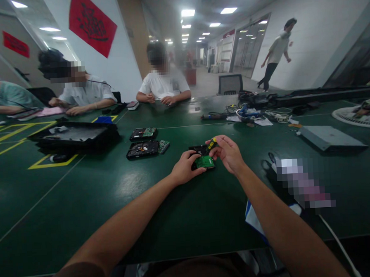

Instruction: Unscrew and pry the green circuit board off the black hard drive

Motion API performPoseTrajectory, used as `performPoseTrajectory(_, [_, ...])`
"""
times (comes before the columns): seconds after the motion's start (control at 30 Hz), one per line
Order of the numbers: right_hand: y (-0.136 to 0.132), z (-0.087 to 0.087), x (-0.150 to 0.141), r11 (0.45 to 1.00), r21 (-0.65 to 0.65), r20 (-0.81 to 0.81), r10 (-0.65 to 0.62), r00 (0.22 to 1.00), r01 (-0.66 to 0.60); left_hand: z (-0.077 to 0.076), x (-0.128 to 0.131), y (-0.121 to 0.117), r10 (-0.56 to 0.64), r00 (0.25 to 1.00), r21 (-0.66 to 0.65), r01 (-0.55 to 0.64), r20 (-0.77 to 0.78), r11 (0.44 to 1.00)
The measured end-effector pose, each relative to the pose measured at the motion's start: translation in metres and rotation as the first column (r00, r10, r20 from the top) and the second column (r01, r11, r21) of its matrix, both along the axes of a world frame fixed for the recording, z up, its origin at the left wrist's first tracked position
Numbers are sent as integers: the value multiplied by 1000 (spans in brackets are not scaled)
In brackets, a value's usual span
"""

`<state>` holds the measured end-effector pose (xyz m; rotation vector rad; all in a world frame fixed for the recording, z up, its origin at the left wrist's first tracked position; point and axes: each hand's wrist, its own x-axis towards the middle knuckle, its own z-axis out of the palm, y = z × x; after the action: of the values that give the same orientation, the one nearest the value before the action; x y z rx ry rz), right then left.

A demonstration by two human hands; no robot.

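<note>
A hard drive (205, 162) with a green circuit board facing up lies on the table in front of me. My left hand (186, 168) grips it from the left side, thumb along the near edge and fingers at the far edge. In my right hand (227, 153) is a black and yellow screwdriver (212, 143), held over the drive's far right part. The screwdriver's tip is too small to make out. Just behind the drive, partly covered by my fingers, sits a black part (198, 149). Left of my hands lie two more opened drives (143, 149) and a loose circuit board (164, 146).
A black tray (74, 134) stands at the left. To the right are a grey metal box (330, 137), cables (248, 112) and a blurred-out object (302, 182) near my forearm. Several people sit across the table (115, 225); one person (278, 53) walks behind.
</note>
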<state>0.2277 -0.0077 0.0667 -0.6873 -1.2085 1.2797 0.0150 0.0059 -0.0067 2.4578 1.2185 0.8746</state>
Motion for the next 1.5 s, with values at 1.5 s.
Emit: performPoseTrajectory(1.5, [-1,2,1,998,8,85,-67,994,67,1,-1,0,-4,1000,2,5,-24,1000])
